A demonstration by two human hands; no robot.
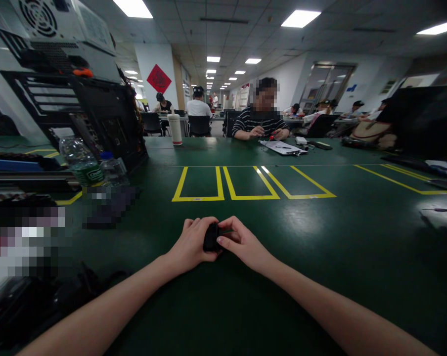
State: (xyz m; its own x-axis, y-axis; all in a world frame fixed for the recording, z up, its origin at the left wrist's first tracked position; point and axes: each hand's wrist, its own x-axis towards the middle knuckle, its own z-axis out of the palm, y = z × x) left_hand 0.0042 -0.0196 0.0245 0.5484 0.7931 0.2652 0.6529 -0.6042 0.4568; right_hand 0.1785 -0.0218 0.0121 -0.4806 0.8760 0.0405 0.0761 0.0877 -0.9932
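Note:
Between my two hands, low over the near middle of the green table (268, 306), is a small black object (210, 238) with rounded edges; its kind does not show. My left hand (194, 242) wraps around it from the left, thumb below and fingers over the top. From the right, my right hand (242, 242) pinches at the object's right side with thumb and fingertips. Whatever sits between those right fingertips is mostly hidden.
Yellow tape frames (197, 199) mark the table ahead. At left stand an open computer case (112, 118), a large water bottle (77, 153) and a smaller bottle (114, 170). Across the table a person (258, 116) sits behind a clipboard (283, 147); a white tumbler (175, 129) stands nearby.

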